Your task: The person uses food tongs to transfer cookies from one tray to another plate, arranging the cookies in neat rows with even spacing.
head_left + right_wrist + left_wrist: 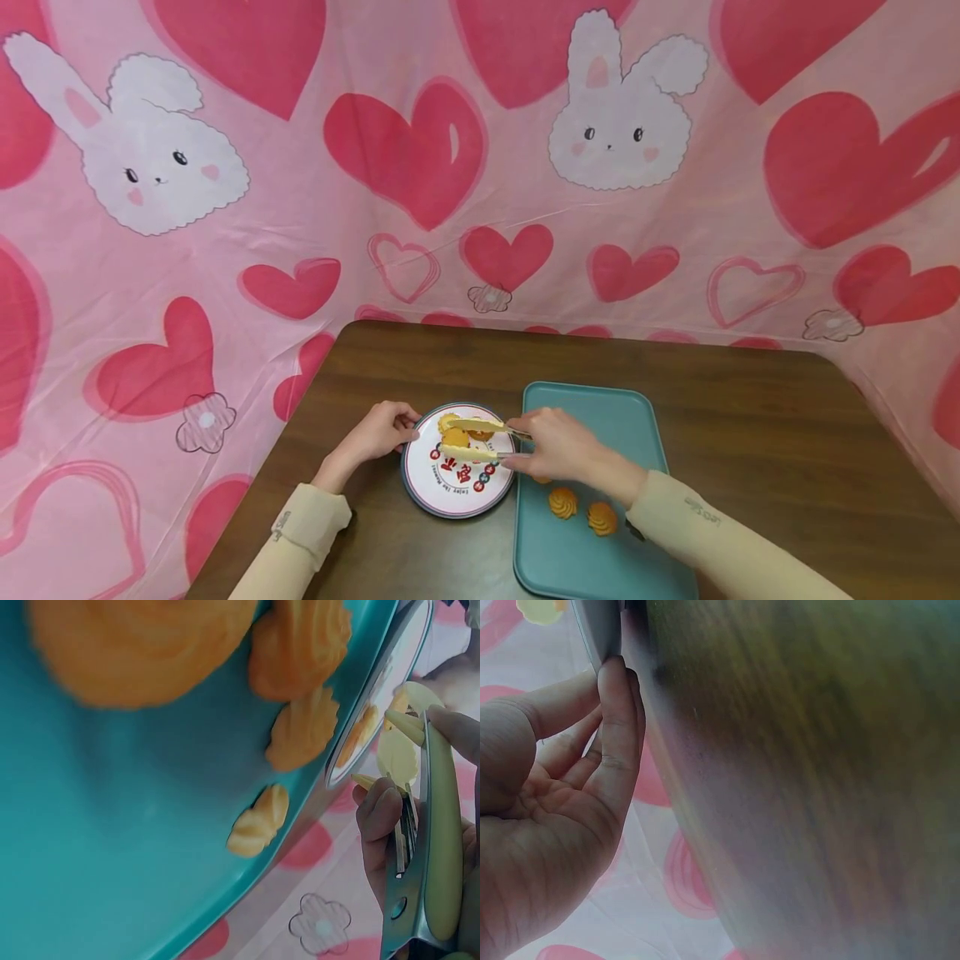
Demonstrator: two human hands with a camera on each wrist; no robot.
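My left hand (382, 432) pinches the left rim of a round white plate (422, 468) with red and blue printing; in the left wrist view, thumb and fingertips meet at the rim (604, 637). Yellow-tipped metal tongs (474, 455) are gripped in my right hand (562, 446), reaching over the plate from its right. Their tips stand apart, with a golden swirled cookie (454, 437) between them. Other cookies (448, 421) lie close by on the plate, partly covered by the upper tong arm. The right wrist view shows the tongs' yellow grip (442, 840) in the palm.
A teal tray (600, 408) stands just right of the plate, under my right forearm. Several swirled cookies (562, 503) lie on it, one partly hidden by my hand. The brown wooden table (750, 433) extends right; a pink heart-print cloth (517, 183) hangs behind.
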